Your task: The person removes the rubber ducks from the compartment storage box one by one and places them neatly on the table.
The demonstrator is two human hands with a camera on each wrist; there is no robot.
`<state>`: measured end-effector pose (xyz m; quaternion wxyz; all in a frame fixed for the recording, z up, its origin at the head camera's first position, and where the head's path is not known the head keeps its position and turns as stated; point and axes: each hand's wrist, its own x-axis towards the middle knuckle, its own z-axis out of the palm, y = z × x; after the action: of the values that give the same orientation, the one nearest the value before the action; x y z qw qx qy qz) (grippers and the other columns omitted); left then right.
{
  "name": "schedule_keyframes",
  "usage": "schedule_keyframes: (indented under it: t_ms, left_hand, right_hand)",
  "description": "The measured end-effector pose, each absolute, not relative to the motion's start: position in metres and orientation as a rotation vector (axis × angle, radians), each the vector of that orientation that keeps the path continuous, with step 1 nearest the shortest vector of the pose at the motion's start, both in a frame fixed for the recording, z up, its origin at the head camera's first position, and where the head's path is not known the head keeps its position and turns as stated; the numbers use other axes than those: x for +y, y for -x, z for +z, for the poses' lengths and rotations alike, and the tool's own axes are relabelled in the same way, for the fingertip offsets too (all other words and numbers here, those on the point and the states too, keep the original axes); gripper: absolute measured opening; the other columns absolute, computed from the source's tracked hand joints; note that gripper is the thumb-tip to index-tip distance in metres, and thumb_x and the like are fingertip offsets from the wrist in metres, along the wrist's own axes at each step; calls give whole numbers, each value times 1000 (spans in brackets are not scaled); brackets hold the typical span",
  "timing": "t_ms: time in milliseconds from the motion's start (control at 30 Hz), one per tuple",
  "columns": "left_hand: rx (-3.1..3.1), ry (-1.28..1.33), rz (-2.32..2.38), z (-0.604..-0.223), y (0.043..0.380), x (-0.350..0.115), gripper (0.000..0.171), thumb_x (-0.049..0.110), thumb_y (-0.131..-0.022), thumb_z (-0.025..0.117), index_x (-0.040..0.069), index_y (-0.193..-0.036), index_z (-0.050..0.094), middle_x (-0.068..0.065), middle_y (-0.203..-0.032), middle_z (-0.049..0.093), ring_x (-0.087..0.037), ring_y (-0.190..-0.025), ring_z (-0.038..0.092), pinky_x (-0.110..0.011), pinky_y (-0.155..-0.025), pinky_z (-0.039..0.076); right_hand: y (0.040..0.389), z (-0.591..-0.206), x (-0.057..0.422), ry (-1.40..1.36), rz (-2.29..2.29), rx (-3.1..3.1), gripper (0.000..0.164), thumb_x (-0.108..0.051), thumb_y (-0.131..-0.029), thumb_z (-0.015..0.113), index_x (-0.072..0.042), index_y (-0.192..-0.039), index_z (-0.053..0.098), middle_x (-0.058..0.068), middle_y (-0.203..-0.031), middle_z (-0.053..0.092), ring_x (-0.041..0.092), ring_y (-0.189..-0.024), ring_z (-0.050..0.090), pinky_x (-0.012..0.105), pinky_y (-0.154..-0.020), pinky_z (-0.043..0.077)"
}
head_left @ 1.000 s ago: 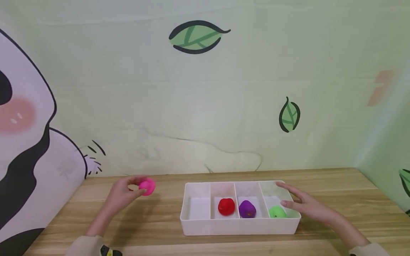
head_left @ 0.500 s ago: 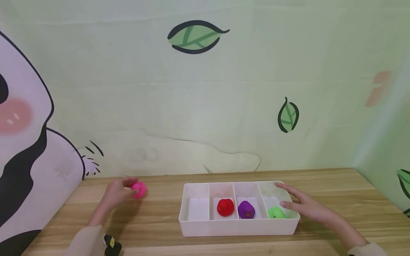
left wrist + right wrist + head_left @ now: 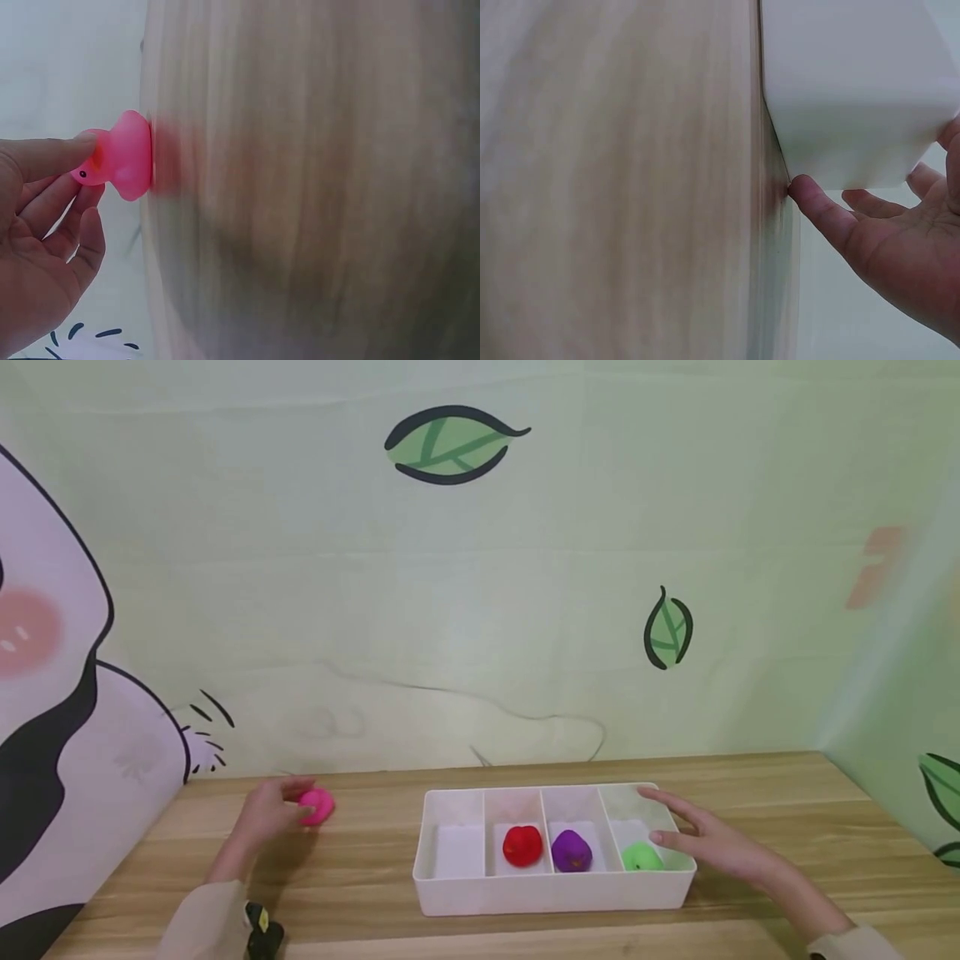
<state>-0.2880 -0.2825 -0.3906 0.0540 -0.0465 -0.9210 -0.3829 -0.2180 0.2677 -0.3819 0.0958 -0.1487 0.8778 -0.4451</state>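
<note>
My left hand (image 3: 268, 810) pinches a pink rubber duck (image 3: 132, 156) by its head, between thumb and fingers. The duck's base is right at the wooden tabletop, left of the box, in the left wrist view. A white divided box (image 3: 555, 893) stands at the middle right in the head view. My right hand (image 3: 716, 843) rests against its right end with fingers spread, thumb and index finger at the rim. In the right wrist view the little finger is low by the box's end wall (image 3: 855, 142).
The box has a row of compartments. A red rounded toy (image 3: 522, 846), a purple one (image 3: 572, 852) and a light green one (image 3: 642, 857) lie in separate compartments; the leftmost (image 3: 459, 852) is bare. A printed backdrop (image 3: 465, 610) rises behind the tabletop (image 3: 367, 860).
My left hand has moved left and down with the pink duck, bringing it to the tabletop. The right hand keeps its place at the box; the view has shifted slightly.
</note>
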Motion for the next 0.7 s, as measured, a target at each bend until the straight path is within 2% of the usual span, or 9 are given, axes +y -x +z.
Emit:
schedule_keyframes:
  t_ms: [200, 300, 433, 600, 700]
  left_hand:
    - [-2811, 119, -1186, -392, 288, -284, 41, -4, -78, 61, -14, -117, 51, -31, -111, 56, -36, -99, 55, -25, -66, 51]
    - [-2820, 134, -1144, -390, 287, -284, 42, -3, -79, 61, -14, -118, 51, -32, -113, 55, -39, -101, 53, -34, -73, 52]
    - [-2814, 180, -1033, -385, 283, -282, 44, 0, -79, 62, -13, -120, 50, -31, -116, 53, -44, -107, 49, -48, -86, 44]
    - [-2767, 208, -1018, -377, 274, -273, 48, 1, -80, 62, -9, -125, 48, -31, -121, 51, -43, -110, 48, -49, -84, 46]
    - [-2711, 228, -1086, -375, 267, -265, 48, 0, -81, 62, -8, -126, 47, -30, -122, 51, -41, -110, 49, -44, -82, 49]
  right_hand:
    - [219, -381, 266, 443, -1319, 2594, 60, -29, -91, 53, -14, -143, 27, 26, -148, 10, 55, -128, 8, 73, -90, 20]
    - [219, -381, 266, 446, -1320, 2593, 60, -28, -91, 53, -14, -143, 27, 26, -148, 10, 55, -128, 8, 73, -90, 19]
    - [218, -381, 266, 462, -1324, 2595, 60, -28, -91, 53, -14, -143, 27, 27, -147, 10, 55, -128, 8, 73, -90, 19]
    - [217, -383, 267, 486, -1336, 2598, 59, -26, -91, 53, -14, -143, 27, 28, -147, 9, 56, -127, 8, 72, -90, 20]
    - [218, -383, 268, 475, -1339, 2593, 60, -26, -91, 53, -14, -143, 27, 27, -148, 8, 55, -128, 8, 72, -90, 20]
